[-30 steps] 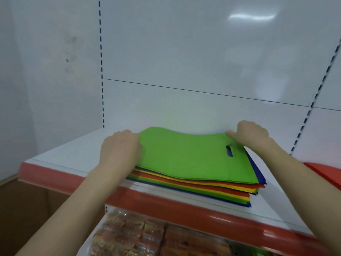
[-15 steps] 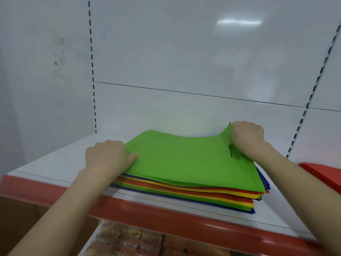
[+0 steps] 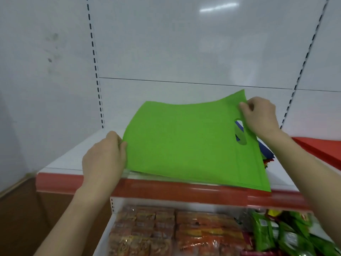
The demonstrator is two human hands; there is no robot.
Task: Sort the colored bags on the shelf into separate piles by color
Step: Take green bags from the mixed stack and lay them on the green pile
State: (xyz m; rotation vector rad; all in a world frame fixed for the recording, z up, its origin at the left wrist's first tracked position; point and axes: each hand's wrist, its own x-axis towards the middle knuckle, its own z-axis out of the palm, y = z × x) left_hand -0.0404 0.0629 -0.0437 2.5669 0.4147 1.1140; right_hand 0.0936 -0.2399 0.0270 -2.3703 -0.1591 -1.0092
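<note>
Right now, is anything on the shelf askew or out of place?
Only the green bag: left hand and right hand grip its ends, its far right corner raised, its near edge overhanging the red lip. Nothing torn or spilled.

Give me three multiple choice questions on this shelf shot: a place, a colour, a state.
1. The red pile lies where? A left of the green bag B right of it C on the floor
2. The held bag's colour? A blue B yellow C green
3. The left hand is: A pinching the bag's edge B open and flat C out of view
Key: 1 B, red shows at the far right; 2 C, its whole face is green; 3 A, thumb and fingers clamp the left edge.
</note>
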